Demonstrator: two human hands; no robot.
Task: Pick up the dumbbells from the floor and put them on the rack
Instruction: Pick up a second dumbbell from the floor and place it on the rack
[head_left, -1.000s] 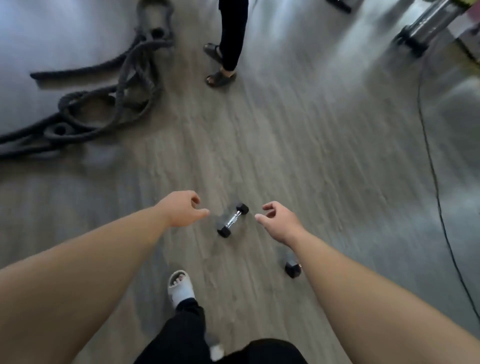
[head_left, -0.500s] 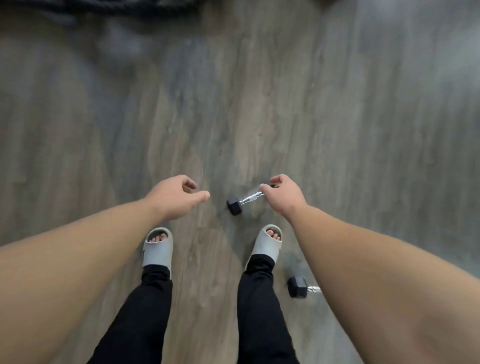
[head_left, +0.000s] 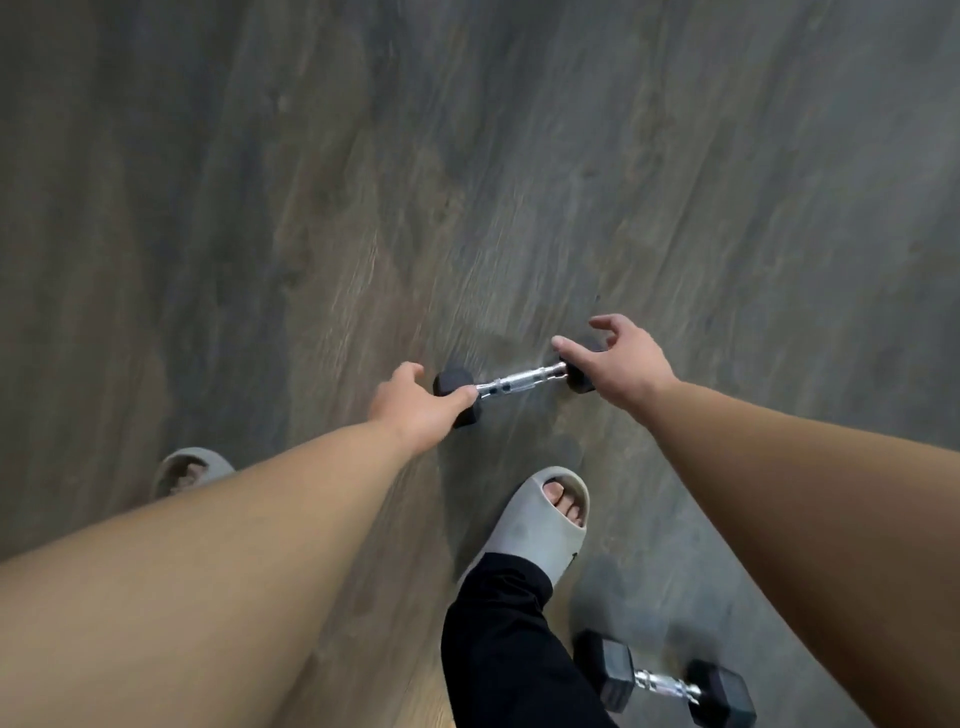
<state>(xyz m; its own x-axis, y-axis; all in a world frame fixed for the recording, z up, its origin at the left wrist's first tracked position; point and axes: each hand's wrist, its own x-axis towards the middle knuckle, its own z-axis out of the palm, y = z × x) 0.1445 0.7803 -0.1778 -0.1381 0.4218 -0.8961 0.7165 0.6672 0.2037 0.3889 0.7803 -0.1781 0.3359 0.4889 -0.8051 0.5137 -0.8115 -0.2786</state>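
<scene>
Grey wood-grain plank floor (head_left: 519, 156) fills the head view, a bit motion-blurred. Small dumbbell with black hex heads and a chrome knurled handle (head_left: 519, 381) lies flat on it, straight ahead of us. Our left hand (head_left: 415, 410) is at its left head, thumb by the handle end, fingers spread, not closed on it; actual contact unclear. Our right hand (head_left: 621, 364) is over the right head, fingers splayed, nothing gripped. Second black hex dumbbell with a chrome handle (head_left: 667, 678) sits on the floor at lower right, just beside our right foot in a grey foam slide sandal (head_left: 530, 530) and black trouser leg (head_left: 498, 649). Left grey sandal (head_left: 192, 467) peeks out past the left forearm.
</scene>
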